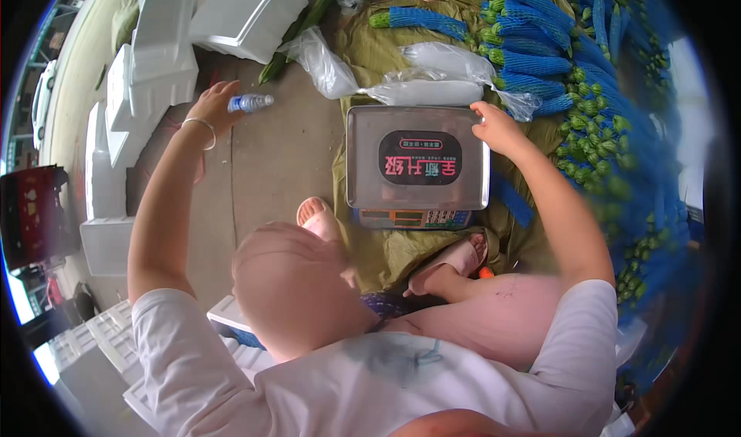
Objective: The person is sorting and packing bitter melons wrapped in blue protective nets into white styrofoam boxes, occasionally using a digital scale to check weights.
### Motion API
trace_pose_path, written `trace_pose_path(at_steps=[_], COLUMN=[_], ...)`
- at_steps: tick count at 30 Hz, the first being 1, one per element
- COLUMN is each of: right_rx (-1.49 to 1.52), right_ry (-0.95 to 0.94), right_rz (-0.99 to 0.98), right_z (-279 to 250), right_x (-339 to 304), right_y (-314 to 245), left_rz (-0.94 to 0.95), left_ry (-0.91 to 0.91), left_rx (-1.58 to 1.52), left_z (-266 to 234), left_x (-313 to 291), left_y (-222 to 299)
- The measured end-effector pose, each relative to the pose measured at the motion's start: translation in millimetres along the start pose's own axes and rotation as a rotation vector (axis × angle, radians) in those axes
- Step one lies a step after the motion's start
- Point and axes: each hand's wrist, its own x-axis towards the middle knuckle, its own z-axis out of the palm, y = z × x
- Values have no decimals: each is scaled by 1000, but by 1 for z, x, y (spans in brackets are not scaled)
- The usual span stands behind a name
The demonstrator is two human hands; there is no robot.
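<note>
My left hand [214, 107], with a pale bangle at the wrist, is out to the left. Its fingers close round one end of a small clear plastic bottle [252, 103] with a blue label, held sideways with the cap to the right. In front of me stands a weighing scale with a flat metal tray [363, 159] and a keypad [440, 218] on its near side. My right hand [499, 131] is at the tray's far right corner, thumb and fingers pinched on the rim. Plastic bags of something white [421, 92] lie just behind the tray.
Vegetables in blue netting [532, 63] pile up along the right, one netted bundle [424, 20] apart on the olive sheet [370, 51]. White foam boxes [158, 59] line the left side. A clear plastic bag [324, 67] lies between. My sandalled feet are near the scale.
</note>
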Motion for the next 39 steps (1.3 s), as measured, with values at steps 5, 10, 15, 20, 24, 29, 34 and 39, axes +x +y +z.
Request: trace_pose_path(at_steps=[5, 10, 15, 20, 24, 29, 34, 39], right_rx=[-291, -537, -538, -509, -546, -305, 399, 626], right_ry=[-32, -305, -265, -203, -282, -172, 213, 141], right_rz=[-48, -98, -126, -100, -39, 166, 219, 56], right_z=[36, 80, 85, 90, 48, -44, -140, -181], right_x=[102, 157, 178, 185, 187, 131, 23, -82], right_y=[72, 76, 79, 75, 51, 9, 15, -53], left_rz=[-354, -499, -523, -304, 49, 525, 685, 1027], left_ry=[181, 239, 130, 446, 569, 450, 404, 438], left_rx=[154, 86, -142, -309, -711, -197, -51, 29], left_z=[46, 61, 55, 12, -53, -59, -43, -28], left_x=[136, 229, 264, 233, 117, 8, -45, -76], left_y=[-24, -68, -70, -70, -15, 19, 66, 134])
